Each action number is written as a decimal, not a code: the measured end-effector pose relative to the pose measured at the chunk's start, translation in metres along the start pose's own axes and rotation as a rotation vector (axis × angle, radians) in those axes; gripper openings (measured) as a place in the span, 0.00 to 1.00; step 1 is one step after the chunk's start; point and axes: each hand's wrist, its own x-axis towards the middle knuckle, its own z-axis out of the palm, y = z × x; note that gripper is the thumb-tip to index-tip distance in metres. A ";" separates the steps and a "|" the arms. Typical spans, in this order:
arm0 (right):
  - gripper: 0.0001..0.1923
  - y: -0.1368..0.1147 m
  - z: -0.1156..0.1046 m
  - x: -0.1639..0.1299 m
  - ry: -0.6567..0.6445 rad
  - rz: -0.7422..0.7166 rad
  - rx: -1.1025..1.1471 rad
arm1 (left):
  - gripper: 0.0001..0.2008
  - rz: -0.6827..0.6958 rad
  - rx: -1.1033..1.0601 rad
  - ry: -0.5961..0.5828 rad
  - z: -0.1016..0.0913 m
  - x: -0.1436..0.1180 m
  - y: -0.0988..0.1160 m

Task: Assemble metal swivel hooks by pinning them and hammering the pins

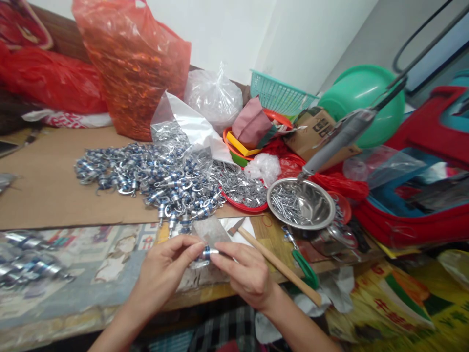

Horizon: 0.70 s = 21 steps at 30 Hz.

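Between both hands, over the table's front edge, is a small silver-and-blue metal fitting (206, 253). My left hand (172, 256) pinches its left end with thumb and forefinger. The fingers of my right hand (245, 269) are closed on its right end. Behind the hands spreads a large pile of similar silver-and-blue hook fittings (164, 176). A flat metal plate (212, 232) lies just beyond my fingertips. To the right, a hammer (280, 266) with a wooden handle rests slantwise, its head near the plate.
A steel bowl (318, 208) of metal pins and a red dish (249, 208) of small metal pieces stand to the right. A grey-handled tool (337, 139) hangs above the bowl. More fittings (31, 259) lie at left. Bags, including an orange one (135, 68), line the back.
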 end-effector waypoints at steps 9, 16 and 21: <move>0.13 0.000 0.010 -0.003 0.013 0.285 0.250 | 0.11 -0.183 -0.244 0.015 0.006 -0.001 -0.012; 0.04 0.022 0.010 0.008 -0.162 0.631 0.366 | 0.32 -0.270 -0.517 0.050 0.018 -0.005 -0.026; 0.11 0.108 0.004 0.023 -0.211 0.853 -0.250 | 0.31 -0.335 -0.572 -0.071 0.013 -0.003 -0.023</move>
